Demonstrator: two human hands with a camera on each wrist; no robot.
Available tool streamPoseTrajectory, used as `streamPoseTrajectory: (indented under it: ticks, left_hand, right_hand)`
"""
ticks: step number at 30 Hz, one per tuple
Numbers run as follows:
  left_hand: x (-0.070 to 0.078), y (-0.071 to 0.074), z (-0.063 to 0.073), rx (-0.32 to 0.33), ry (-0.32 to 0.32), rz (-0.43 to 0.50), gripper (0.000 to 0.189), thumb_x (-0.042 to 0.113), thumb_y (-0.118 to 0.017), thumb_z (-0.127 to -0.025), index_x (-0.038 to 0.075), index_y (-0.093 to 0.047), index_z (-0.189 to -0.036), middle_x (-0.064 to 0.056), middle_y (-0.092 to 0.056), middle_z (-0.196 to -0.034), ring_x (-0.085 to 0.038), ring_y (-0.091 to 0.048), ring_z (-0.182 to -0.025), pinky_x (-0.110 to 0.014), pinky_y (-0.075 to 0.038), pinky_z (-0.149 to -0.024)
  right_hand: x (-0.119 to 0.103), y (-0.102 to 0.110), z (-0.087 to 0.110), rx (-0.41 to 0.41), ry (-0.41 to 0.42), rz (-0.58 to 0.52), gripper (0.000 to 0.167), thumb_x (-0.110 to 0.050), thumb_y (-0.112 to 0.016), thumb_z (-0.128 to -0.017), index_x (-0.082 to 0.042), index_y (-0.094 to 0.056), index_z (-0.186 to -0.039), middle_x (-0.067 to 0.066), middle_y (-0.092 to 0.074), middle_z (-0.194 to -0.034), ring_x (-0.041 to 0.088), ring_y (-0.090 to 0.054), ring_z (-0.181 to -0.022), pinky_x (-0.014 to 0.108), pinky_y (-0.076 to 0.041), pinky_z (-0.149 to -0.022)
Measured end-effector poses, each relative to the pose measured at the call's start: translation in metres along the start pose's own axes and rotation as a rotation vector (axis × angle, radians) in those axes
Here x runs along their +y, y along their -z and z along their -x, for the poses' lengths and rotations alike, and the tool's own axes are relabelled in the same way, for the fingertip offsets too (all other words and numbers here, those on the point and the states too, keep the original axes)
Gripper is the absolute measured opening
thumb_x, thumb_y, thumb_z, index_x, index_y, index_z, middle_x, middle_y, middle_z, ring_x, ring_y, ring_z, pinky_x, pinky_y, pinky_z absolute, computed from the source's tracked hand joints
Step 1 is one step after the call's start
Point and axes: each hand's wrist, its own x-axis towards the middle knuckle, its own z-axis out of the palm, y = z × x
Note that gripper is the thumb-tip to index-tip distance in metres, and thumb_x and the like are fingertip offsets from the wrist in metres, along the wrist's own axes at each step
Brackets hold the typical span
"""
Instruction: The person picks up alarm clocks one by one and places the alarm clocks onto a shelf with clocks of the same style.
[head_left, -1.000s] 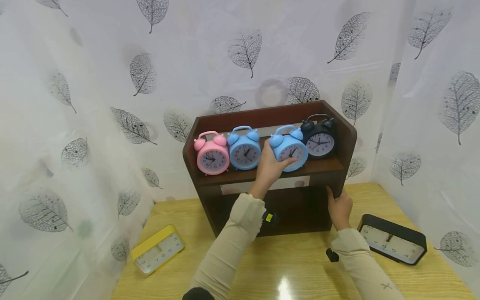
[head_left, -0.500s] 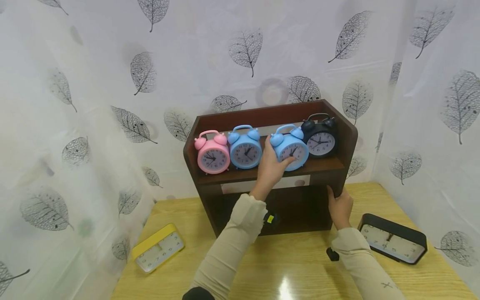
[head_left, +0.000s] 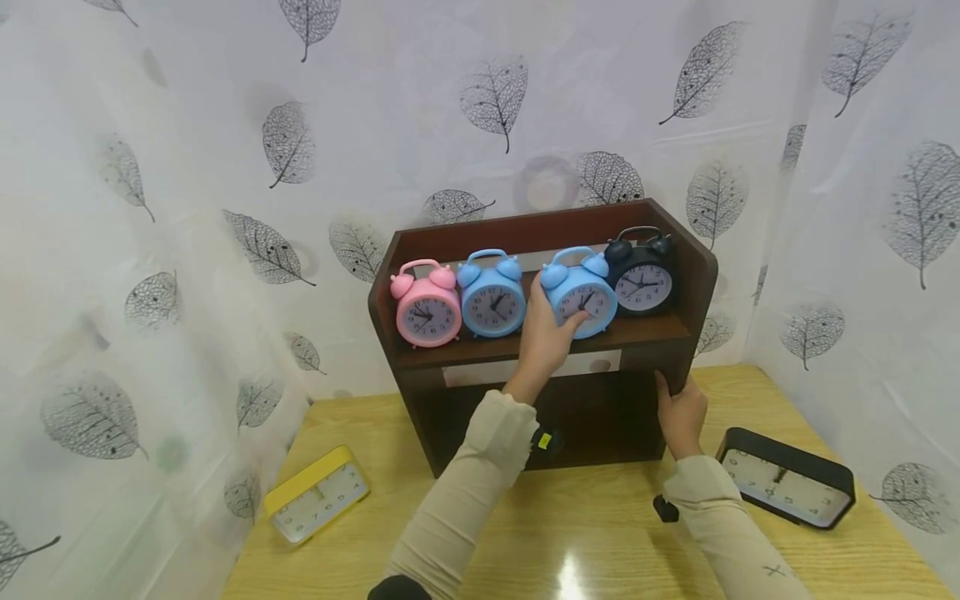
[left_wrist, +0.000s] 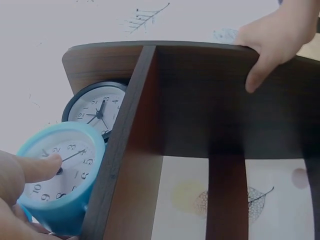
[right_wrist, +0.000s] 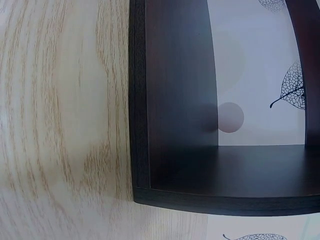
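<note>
Pinching the right-hand blue twin-bell clock [head_left: 583, 279] between thumb and fingers, my left hand [head_left: 546, 333] holds it at the front of the upper board [head_left: 637, 331] of a dark brown shelf unit [head_left: 525, 232], my thumb lying across its white dial; whether its feet bear on the board I cannot tell. My right hand [head_left: 681, 417], apart from the left, grips the unit's right side panel [head_left: 697, 287] below that board, thumb on the inner face. Just right of the gripped clock, a little farther back, stands a black twin-bell clock [head_left: 641, 282]. To its left, past my left hand, come the other blue clock [head_left: 492, 306] and, at the end, a pink twin-bell clock [head_left: 427, 317]. On the pale wooden table [head_left: 592, 525], a yellow box-shaped clock [head_left: 318, 496] sits left of the unit, and a black box-shaped clock [head_left: 786, 479] sits right of it, near my right sleeve [head_left: 738, 525]. Behind everything is a whitish sheet [head_left: 382, 100] printed with dark leaf skeletons
</note>
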Motion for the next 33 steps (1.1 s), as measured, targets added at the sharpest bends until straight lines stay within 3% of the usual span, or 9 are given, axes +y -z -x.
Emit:
streamPoseTrajectory:
  ticks: [11, 33]
  left_hand:
    - [-0.003, -0.007, -0.003, 0.033, 0.001, 0.021, 0.077, 0.023, -0.06, -0.091, 0.014, -0.01, -0.15, -0.014, -0.033, -0.147, -0.029, -0.036, -0.135, -0.044, -0.032, -0.11]
    - [-0.006, -0.012, -0.013, 0.061, 0.0, 0.051, 0.076, 0.019, -0.056, -0.093, 0.015, -0.007, -0.15, -0.012, -0.025, -0.152, -0.028, -0.03, -0.14, -0.041, -0.027, -0.114]
  right_hand:
    - [-0.005, 0.004, 0.002, 0.007, 0.024, -0.017, 0.03, -0.016, -0.061, -0.089, 0.008, -0.052, -0.075, 0.036, -0.059, -0.076, 0.052, -0.056, -0.07, 0.059, -0.038, -0.063]
    - [-0.002, 0.001, 0.001, 0.014, 0.013, -0.03, 0.029, -0.017, -0.064, -0.088, 0.008, -0.054, -0.079, 0.036, -0.061, -0.08, 0.051, -0.058, -0.073, 0.058, -0.04, -0.066]
